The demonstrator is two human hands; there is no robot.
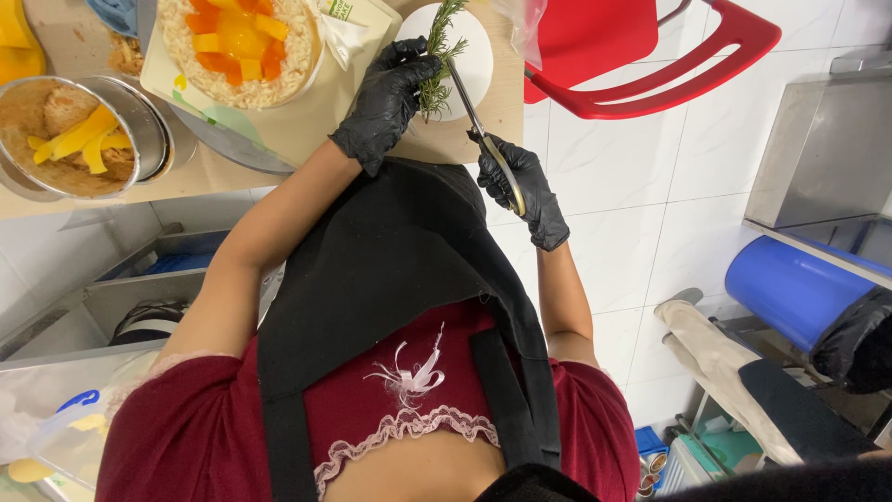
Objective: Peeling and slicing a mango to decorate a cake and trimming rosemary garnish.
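Left hand [388, 98] grips rosemary sprig [439, 58] — right hand [517, 186] holds scissors [483, 135].

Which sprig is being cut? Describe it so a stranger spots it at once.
On the wooden table, find the round white plate at its right end. Over it the black-gloved left hand pinches a herb sprig, with the scissors in the right hand at its stem. It is the only green, needle-leaved thing; the food in the nearby bowl is orange and yellow.
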